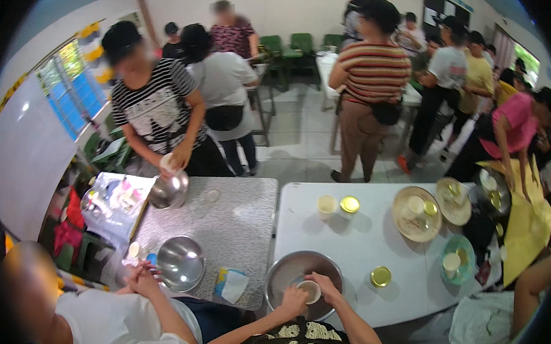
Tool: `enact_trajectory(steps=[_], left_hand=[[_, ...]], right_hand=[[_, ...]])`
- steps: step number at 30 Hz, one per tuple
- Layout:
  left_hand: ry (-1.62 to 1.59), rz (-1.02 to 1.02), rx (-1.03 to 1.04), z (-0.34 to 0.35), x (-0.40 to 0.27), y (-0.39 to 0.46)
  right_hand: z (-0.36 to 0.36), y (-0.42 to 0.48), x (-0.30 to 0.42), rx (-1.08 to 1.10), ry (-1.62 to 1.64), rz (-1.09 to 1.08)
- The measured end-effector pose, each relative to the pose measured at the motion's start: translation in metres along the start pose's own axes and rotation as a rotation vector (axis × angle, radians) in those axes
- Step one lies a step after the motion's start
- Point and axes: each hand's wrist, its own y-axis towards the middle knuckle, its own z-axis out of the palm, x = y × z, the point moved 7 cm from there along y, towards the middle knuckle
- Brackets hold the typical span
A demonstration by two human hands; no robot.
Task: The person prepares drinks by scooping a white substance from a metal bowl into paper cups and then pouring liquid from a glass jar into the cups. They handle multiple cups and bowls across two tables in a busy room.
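A wide metal bowl point(279, 277) stands at the near left edge of the white table, right in front of me. Over it my right hand point(326, 289) grips the rim and side of a paper cup point(315, 292). My left hand point(295, 300) is at the cup's left side, its fingers at the mouth; whether they hold something inside is too small to tell. A jar with a gold lid point(380, 276) stands to the right of the bowl. Farther back are a lidded jar point(350, 205) and a pale cup point(326, 205).
On the speckled table at left are a metal bowl point(181, 263), a tissue pack point(232, 285) and a foil-covered tray point(110, 210). Baskets point(400, 225) with cups and jars stand at right. A person in white sits close on my left; another across holds a cup over a bowl.
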Motion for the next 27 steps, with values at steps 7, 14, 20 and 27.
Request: enact_trajectory(steps=[7, 14, 20, 27], left_hand=[[0.043, -0.033, 0.106, 0.003, -0.002, 0.000], [0.027, -0.026, 0.028, 0.002, -0.001, 0.000], [0.002, 0.003, -0.032, 0.000, -0.001, -0.001], [0.003, -0.017, 0.014, 0.000, -0.003, 0.000]], right_hand=[[0.001, -0.003, 0.001, -0.016, 0.017, 0.020], [0.000, -0.004, 0.004, -0.014, 0.019, 0.018], [-0.001, -0.003, 0.005, -0.023, 0.001, -0.001], [0.000, -0.005, 0.007, -0.029, -0.006, 0.022]])
